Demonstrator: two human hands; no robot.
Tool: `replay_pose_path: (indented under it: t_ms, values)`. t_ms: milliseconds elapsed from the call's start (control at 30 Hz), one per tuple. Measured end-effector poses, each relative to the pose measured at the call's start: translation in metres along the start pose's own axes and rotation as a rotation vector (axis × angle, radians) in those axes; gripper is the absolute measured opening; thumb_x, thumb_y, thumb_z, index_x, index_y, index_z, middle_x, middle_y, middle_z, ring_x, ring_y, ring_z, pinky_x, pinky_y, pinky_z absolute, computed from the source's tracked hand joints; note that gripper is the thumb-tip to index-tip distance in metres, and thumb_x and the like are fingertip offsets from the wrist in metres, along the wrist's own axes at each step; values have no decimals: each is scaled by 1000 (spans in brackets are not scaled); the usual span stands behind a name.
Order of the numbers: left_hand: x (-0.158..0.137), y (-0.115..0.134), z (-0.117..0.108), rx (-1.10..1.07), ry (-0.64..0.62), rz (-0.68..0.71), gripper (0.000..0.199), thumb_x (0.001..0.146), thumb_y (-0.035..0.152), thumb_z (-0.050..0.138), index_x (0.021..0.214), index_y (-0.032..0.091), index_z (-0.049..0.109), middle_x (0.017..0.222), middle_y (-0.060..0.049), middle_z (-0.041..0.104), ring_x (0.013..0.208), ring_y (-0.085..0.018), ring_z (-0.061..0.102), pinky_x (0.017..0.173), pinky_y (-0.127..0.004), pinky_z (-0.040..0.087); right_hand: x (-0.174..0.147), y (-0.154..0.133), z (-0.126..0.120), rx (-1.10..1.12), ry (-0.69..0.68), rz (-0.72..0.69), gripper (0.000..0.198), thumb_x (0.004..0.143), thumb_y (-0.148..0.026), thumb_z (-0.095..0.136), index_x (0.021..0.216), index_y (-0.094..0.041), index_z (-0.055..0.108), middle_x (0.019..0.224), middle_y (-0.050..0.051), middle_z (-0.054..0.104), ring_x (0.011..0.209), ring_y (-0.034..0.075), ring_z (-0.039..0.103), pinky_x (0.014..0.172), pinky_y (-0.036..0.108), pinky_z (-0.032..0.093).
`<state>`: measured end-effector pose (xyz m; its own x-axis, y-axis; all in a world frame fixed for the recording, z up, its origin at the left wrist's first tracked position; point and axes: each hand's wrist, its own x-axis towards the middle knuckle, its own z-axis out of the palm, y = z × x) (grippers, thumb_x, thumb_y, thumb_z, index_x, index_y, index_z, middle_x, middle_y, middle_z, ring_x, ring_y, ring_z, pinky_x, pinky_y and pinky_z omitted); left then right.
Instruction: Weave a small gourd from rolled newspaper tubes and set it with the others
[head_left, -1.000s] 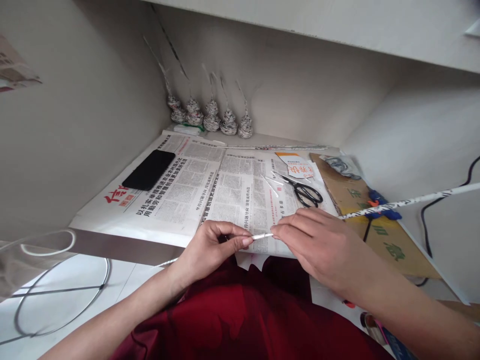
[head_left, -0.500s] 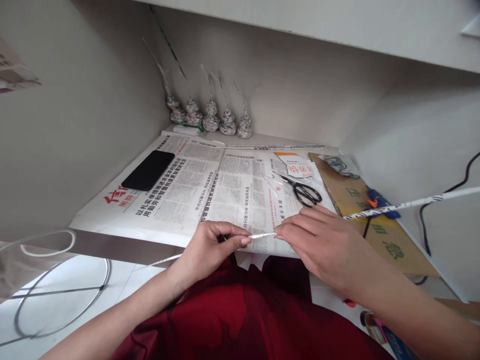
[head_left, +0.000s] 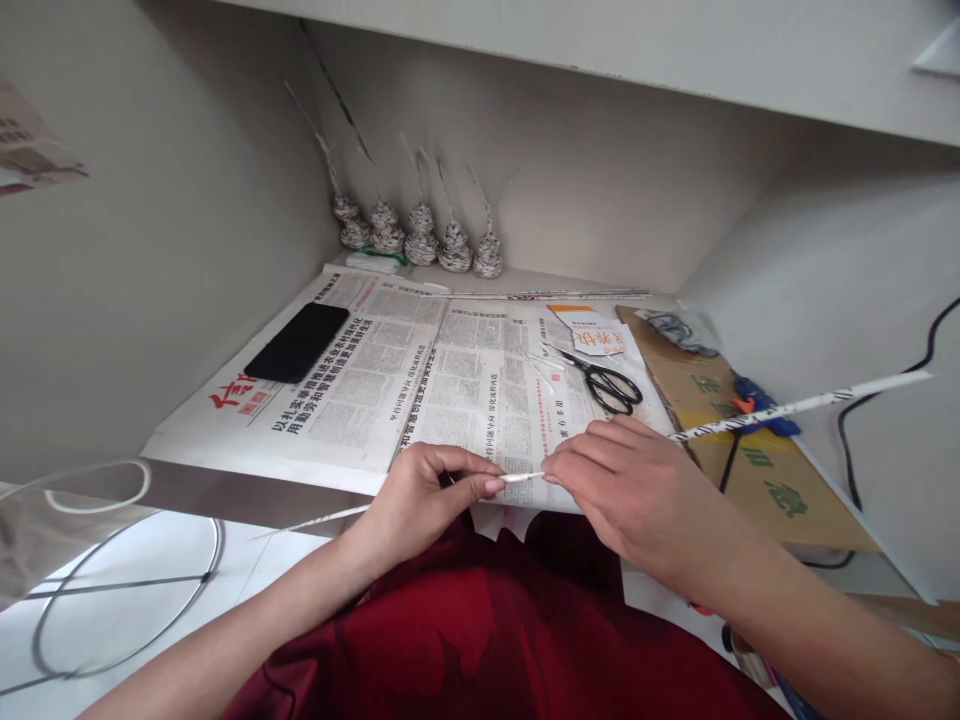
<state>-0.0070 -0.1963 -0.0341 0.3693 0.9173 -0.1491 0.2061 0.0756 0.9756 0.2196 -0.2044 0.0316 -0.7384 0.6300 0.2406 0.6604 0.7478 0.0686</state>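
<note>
My left hand (head_left: 427, 500) pinches a thin white rolled-paper stick (head_left: 519, 478) between thumb and fingers, and its thin tail (head_left: 315, 520) shows to the left behind the wrist. Close beside it, my right hand (head_left: 622, 480) is closed on a rolled-paper stick too; a thicker printed length (head_left: 780, 412) juts out past its back towards the right. Only a short narrow stretch is bare between the two hands. Whether this is one stick or two joined, I cannot tell. Black-handled scissors (head_left: 611, 385) lie on the newspaper (head_left: 480, 380) just beyond my right hand.
At the back left stand several gourd-shaped woven paper figures (head_left: 422, 240). A black phone-like slab (head_left: 298, 342) lies on the newspaper. Long paper sticks (head_left: 555, 295) rest along the rear, cardboard (head_left: 757, 450) sits at right, and a shelf (head_left: 600, 40) overhangs the table.
My right hand has moved slightly left, narrowing the gap between the hands. The stick's far right end has shifted left and now shows fully in view. My left hand is nearly still.
</note>
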Motion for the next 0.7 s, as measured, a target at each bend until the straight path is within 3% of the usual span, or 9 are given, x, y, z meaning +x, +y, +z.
replay_pose_path:
  t_ms: [267,500,700]
  values:
    - [3,1,4,9,-11,29,16,79,34,70,87,22,77,82,0,76,77,-14,67,73,-23,50,0,-1,3,20,14,7,18,85,-8,52,80,-18,65,70,2,60,71,18,52,68,33,34]
    - [4,4,4,-33,37,20,17,77,33,72,88,21,77,84,-2,77,78,-15,67,73,-24,51,-7,1,2,35,56,18,18,86,-11,56,97,-19,67,75,2,64,73,18,56,70,33,37]
    - [3,4,5,-18,26,0,16,77,34,71,85,21,77,81,-1,76,76,-15,67,71,-24,50,-8,0,7,46,85,18,14,83,-10,58,90,-18,68,73,2,65,72,18,56,67,33,37]
